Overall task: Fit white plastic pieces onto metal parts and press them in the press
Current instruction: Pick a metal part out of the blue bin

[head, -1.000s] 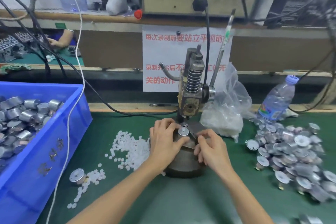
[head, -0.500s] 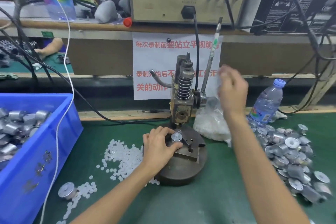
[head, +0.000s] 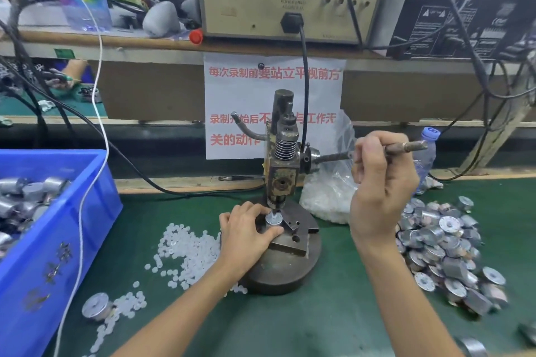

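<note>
A small hand press [head: 282, 165] stands on a round iron base [head: 285, 269] in the middle of the green mat. My left hand [head: 246, 233] holds a round metal part [head: 273, 219] on the base block, right under the ram tip. My right hand [head: 380, 182] grips the press lever [head: 406, 147], which lies almost level, pointing right. Loose white plastic pieces [head: 185, 249] are scattered to the left of the base. A heap of metal parts [head: 446, 246] lies to the right.
A blue bin [head: 52, 240] with metal parts fills the left side. One metal part [head: 97, 306] sits alone at front left. A plastic bag of white pieces [head: 327, 197] and a water bottle [head: 425, 159] stand behind the press. Cables hang from the shelf above.
My right hand left the part, rose to the upright lever, took hold of it and swung it down to nearly level. My left hand stayed on the part under the ram.
</note>
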